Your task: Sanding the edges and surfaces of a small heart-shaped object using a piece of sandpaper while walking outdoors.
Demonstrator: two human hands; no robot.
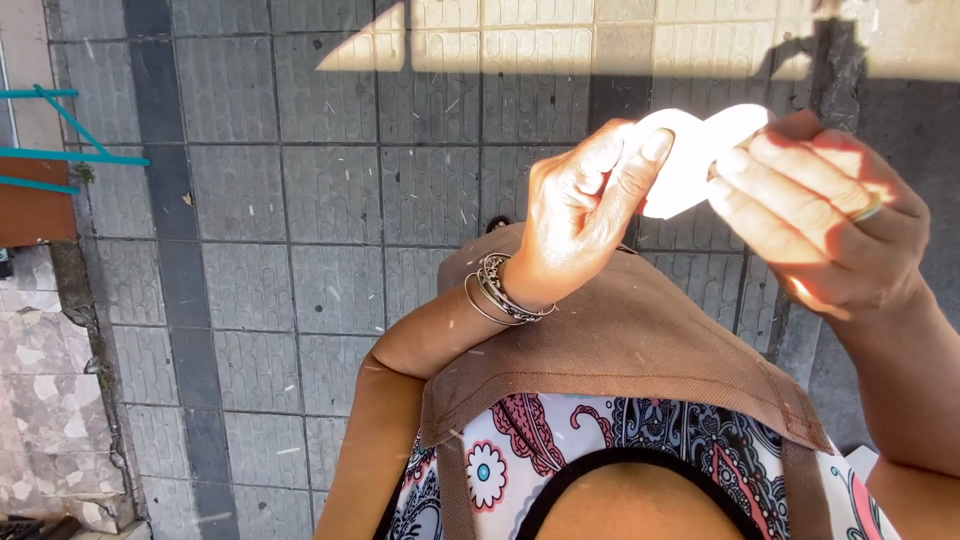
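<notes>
A flat white piece of dough (690,160) is held up in bright sunlight between both my hands. My left hand (580,215), with several silver bracelets on its wrist, pinches the piece's left edge with thumb and fingers. My right hand (815,215), wearing a ring, grips the right edge, its fingers folded over it. Both hands are raised above my brown apron (620,350) and patterned top (520,460).
Below lies a grey paved floor (330,200) with a dark strip (165,200) running down the left. A turquoise metal frame (60,150) and a brown surface stand at the far left, beside broken stone paving (50,400). A dark post (835,70) rises at the upper right.
</notes>
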